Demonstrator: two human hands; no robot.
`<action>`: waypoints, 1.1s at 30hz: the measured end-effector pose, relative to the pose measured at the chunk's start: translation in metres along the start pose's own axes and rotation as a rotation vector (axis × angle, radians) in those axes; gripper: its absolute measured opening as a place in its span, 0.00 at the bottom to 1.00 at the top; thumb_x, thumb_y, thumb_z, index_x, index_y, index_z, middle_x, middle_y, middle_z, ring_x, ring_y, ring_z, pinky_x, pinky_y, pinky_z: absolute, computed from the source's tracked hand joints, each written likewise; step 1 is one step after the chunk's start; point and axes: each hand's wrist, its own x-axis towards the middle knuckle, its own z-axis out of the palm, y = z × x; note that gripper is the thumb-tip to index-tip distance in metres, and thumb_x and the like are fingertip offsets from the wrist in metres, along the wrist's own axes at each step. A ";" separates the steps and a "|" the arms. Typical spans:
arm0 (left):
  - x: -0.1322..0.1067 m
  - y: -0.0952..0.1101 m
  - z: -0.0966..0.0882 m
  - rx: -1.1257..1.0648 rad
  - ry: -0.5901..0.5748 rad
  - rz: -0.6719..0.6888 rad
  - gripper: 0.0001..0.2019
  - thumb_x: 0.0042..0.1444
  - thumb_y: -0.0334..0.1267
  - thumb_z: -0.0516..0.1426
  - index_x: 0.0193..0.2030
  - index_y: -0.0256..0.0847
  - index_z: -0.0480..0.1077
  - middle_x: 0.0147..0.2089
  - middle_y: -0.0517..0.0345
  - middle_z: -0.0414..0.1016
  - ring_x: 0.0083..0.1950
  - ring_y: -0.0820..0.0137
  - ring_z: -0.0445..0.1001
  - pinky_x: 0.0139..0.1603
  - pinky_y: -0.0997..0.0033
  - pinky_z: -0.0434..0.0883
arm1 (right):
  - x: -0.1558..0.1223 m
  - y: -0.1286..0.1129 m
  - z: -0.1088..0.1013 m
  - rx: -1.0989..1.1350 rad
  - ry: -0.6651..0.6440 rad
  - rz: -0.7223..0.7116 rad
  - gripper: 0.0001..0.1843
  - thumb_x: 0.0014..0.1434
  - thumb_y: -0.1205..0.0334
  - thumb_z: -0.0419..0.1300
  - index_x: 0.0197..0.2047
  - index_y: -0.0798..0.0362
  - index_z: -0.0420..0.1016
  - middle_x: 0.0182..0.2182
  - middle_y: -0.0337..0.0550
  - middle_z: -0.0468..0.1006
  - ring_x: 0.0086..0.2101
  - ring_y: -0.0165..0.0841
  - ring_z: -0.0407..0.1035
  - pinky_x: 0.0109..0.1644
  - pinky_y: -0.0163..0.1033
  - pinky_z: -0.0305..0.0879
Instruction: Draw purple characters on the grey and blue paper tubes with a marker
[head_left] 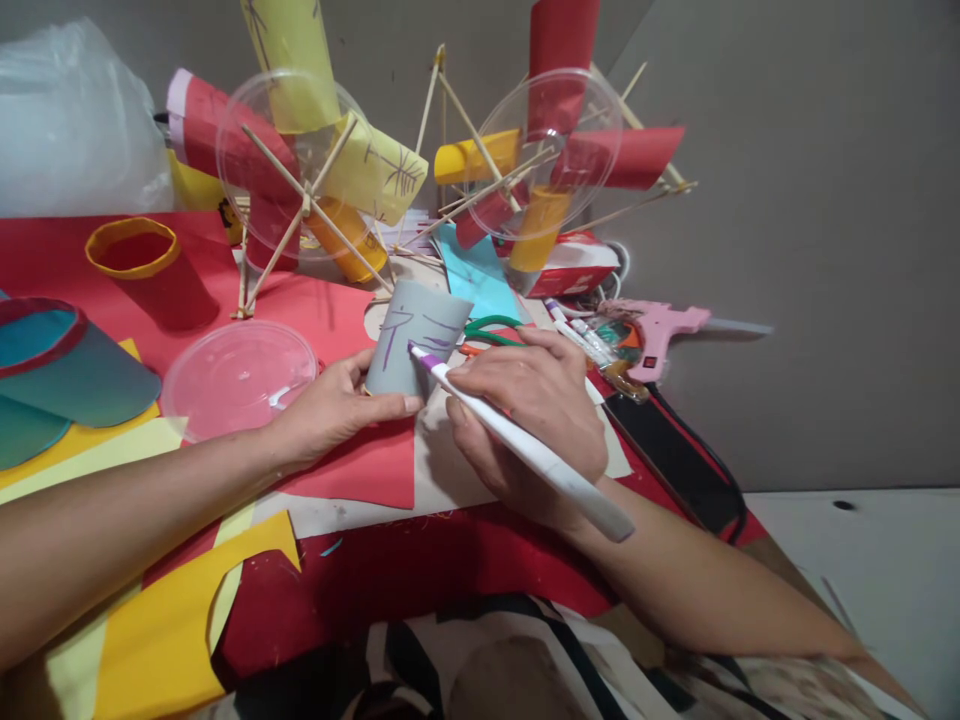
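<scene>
My left hand (330, 405) is closed round a grey paper tube (416, 335) that stands on the table, with purple lines drawn on its side. A white marker with a purple tip (517, 440) is gripped in my right hand (529, 410), and its tip touches the tube's side. Both hands rest on red paper (360, 465) in the middle of the table.
Two windmill models of sticks, clear lids and paper rolls (300, 170) (547, 150) stand behind. A clear plastic lid (240, 378) lies at left, near a red-and-yellow paper ring (135, 250). A pink glue gun (660, 335), pens and green scissors (491, 330) lie at right, beside a black phone (667, 450).
</scene>
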 end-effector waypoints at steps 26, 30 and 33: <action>0.003 -0.005 -0.003 -0.086 -0.049 0.006 0.28 0.46 0.45 0.79 0.52 0.37 0.82 0.53 0.46 0.86 0.56 0.54 0.81 0.63 0.53 0.74 | 0.003 0.001 -0.016 0.085 -0.048 0.012 0.08 0.67 0.67 0.61 0.46 0.47 0.78 0.35 0.35 0.88 0.39 0.36 0.83 0.63 0.50 0.68; 0.003 -0.005 -0.004 -0.082 -0.041 -0.005 0.29 0.44 0.45 0.80 0.52 0.37 0.82 0.54 0.46 0.86 0.56 0.55 0.81 0.63 0.54 0.73 | 0.003 0.003 -0.015 0.060 -0.100 -0.032 0.08 0.67 0.67 0.62 0.48 0.47 0.78 0.36 0.36 0.89 0.40 0.35 0.84 0.62 0.48 0.70; 0.002 -0.005 -0.004 -0.077 -0.046 -0.012 0.29 0.45 0.45 0.80 0.53 0.37 0.82 0.55 0.46 0.86 0.56 0.54 0.81 0.64 0.53 0.73 | 0.003 0.003 -0.012 0.042 -0.126 -0.053 0.09 0.67 0.67 0.63 0.49 0.46 0.78 0.36 0.36 0.89 0.40 0.35 0.85 0.63 0.48 0.70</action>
